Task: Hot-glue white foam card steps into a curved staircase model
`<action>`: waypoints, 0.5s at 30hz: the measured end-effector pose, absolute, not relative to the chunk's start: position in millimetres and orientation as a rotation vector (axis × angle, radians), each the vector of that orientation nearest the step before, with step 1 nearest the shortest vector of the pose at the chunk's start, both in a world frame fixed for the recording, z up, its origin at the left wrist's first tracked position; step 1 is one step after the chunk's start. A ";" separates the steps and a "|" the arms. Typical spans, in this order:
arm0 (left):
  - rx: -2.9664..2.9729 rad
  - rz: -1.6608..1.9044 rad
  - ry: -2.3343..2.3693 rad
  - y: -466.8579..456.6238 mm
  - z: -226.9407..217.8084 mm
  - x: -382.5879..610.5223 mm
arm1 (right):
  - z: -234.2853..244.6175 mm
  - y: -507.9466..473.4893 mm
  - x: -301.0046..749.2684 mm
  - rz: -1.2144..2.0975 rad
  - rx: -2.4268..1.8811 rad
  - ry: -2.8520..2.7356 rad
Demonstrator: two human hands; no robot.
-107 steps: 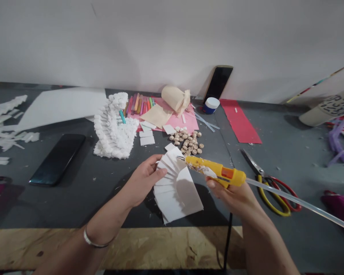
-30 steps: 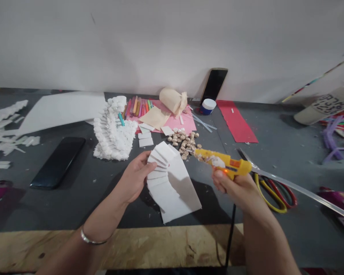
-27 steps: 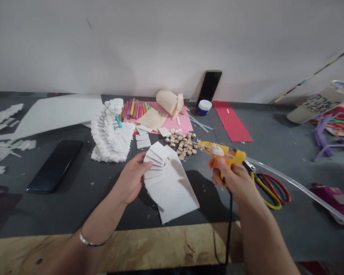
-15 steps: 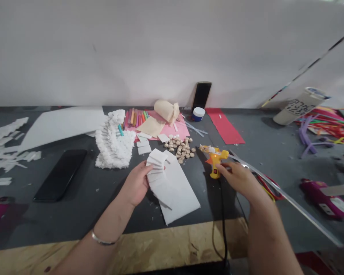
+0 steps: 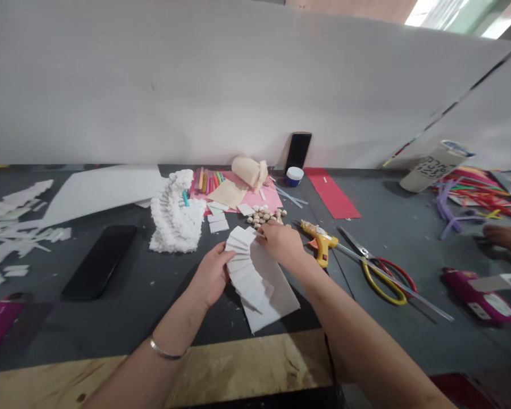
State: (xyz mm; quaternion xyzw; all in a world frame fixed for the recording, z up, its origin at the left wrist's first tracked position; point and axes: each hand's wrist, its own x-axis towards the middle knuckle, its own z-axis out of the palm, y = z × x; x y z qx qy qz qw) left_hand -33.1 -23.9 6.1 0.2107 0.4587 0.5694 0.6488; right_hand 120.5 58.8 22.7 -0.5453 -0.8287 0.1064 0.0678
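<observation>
My left hand (image 5: 213, 275) grips the left edge of a white fan of overlapping card strips (image 5: 258, 281), which lies on the dark table. My right hand (image 5: 281, 243) rests at the fan's top end, next to a pile of small wooden beads (image 5: 264, 215). Its fingers curl downward and their tips are hidden, so what they pinch is unclear. The yellow glue gun (image 5: 319, 243) lies on the table just right of that hand, with a clear glue stick trailing from its back.
A white spiral model (image 5: 172, 218) stands left of the fan, with a black phone (image 5: 100, 261) beyond it. Scissors (image 5: 381, 271) lie right of the glue gun. Another person's hand (image 5: 505, 236) shows at far right. The bare wooden table edge (image 5: 238, 369) runs along the front.
My right hand has set the glue gun down on the table and moved left to the top of the fan. My left hand has kept its hold.
</observation>
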 end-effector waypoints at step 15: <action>0.509 1.244 1.054 -28.5 5.7 -29.2 | 26.4 62.1 184.1 1.177 -1.311 -1.543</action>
